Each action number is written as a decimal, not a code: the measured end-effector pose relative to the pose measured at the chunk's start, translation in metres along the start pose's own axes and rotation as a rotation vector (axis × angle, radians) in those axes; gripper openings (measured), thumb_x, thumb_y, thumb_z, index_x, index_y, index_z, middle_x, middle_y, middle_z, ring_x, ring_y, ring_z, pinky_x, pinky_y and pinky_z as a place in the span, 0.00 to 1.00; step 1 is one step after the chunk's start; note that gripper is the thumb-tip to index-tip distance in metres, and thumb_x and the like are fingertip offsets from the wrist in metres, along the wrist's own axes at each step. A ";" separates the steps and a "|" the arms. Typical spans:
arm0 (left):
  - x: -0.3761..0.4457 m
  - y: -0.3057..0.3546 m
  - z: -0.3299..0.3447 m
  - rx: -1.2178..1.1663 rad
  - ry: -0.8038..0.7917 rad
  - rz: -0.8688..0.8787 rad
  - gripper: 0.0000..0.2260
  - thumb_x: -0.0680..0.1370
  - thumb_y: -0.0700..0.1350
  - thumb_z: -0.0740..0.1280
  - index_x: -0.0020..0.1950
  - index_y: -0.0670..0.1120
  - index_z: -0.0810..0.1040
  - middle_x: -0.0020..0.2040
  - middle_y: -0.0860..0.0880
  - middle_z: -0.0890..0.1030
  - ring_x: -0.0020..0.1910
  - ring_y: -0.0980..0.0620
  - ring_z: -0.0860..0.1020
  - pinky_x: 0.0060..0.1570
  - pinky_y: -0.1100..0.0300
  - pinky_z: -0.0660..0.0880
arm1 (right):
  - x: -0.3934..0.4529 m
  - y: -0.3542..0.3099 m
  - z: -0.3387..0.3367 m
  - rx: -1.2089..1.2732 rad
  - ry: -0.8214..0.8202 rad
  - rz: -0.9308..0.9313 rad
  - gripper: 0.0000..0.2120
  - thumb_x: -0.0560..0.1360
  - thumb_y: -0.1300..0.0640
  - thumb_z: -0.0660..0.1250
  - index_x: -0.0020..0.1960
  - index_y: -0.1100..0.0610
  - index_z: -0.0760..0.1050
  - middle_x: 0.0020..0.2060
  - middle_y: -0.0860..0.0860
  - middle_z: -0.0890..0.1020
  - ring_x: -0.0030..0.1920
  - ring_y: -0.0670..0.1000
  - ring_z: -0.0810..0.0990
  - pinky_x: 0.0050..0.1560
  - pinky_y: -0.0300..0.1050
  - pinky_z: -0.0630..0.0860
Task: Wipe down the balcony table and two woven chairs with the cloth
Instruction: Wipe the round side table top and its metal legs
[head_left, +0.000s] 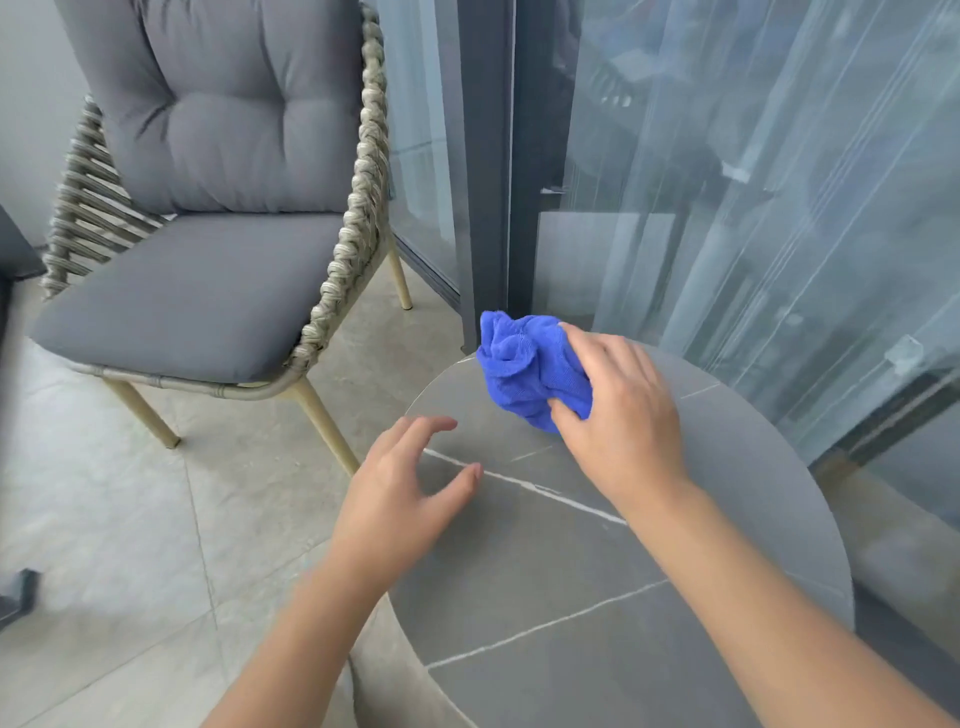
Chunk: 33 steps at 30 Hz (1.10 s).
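Chair (208, 291): left of the table, untouched.
My left hand (400, 488): fingers loosely spread, empty, over the table (545, 597) near its left edge.
Cloth (524, 369): soft, light, bunched at the table's far edge.
My right hand (618, 410): gripping that wad; I'd hold the bulk, not a corner.

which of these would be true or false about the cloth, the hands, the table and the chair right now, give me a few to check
1. The right hand holds the blue cloth bunched on the table. True.
2. The left hand also has a grip on the cloth. False: it holds nothing, fingers spread at the table's left edge.
3. The table top is round and grey with white veins. True.
4. The woven chair has red cushions. False: they are grey.
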<state>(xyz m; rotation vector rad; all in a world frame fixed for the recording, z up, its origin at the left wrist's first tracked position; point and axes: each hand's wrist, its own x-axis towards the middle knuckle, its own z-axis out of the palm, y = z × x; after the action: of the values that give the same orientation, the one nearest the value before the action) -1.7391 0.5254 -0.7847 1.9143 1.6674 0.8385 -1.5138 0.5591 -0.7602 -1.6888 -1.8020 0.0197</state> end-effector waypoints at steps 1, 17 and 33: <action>0.004 -0.005 0.004 0.043 0.005 0.013 0.17 0.77 0.57 0.71 0.64 0.57 0.76 0.56 0.65 0.75 0.59 0.61 0.73 0.56 0.62 0.70 | 0.002 0.002 0.013 -0.007 -0.043 -0.039 0.32 0.70 0.59 0.76 0.73 0.54 0.73 0.61 0.51 0.79 0.59 0.58 0.77 0.58 0.54 0.76; 0.040 -0.035 -0.019 0.293 -0.152 -0.051 0.18 0.75 0.52 0.72 0.63 0.54 0.75 0.60 0.55 0.75 0.56 0.49 0.76 0.46 0.59 0.66 | -0.013 -0.045 0.070 -0.024 -0.471 0.078 0.49 0.66 0.22 0.50 0.83 0.43 0.57 0.82 0.45 0.59 0.82 0.54 0.53 0.81 0.58 0.51; 0.049 -0.019 -0.013 0.319 -0.296 -0.119 0.27 0.78 0.59 0.66 0.73 0.52 0.63 0.58 0.49 0.71 0.56 0.44 0.78 0.53 0.56 0.73 | 0.053 -0.026 0.102 -0.051 -0.340 0.218 0.39 0.64 0.25 0.62 0.69 0.45 0.75 0.68 0.43 0.78 0.71 0.53 0.72 0.71 0.54 0.68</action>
<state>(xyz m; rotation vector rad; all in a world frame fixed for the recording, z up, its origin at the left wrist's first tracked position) -1.7578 0.5766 -0.7823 2.0005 1.7865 0.2360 -1.5808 0.6447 -0.8048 -2.0068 -1.8568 0.3786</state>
